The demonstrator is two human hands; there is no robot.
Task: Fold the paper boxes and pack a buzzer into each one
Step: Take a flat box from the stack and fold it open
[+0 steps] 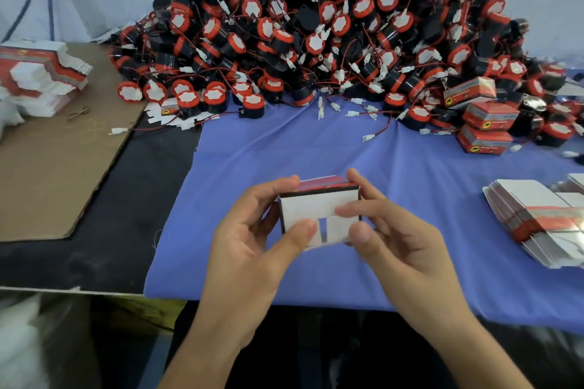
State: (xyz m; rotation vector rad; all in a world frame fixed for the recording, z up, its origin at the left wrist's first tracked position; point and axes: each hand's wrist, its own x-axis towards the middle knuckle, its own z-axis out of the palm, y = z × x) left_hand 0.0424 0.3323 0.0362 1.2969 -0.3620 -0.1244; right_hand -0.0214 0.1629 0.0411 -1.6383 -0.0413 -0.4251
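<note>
- Paper box (316, 208): one, partly folded, held above the blue cloth (316, 142) at the near centre; white end flaps face the camera, red printed side on top.
- Left hand (252, 240): fingers curled round the box's left side, thumb pressed on the lower left flap.
- Right hand (395, 230): grips the box's right side, one finger laid across the white flaps, thumb at the lower right corner.
- Buzzers (331, 25): large heap, black bodies with red rims and white faces, red and black wires with white connectors, at the far edge of the cloth.
- Closed boxes (486, 123): several, red and grey, at the right foot of the heap.
- Flat box blanks (537, 224): stack, right edge of the cloth.
- Second stack of blanks (41, 79): far left, on the brown cardboard sheet (57, 167).
- Rubber band (79, 112): on the cardboard, near that stack.
</note>
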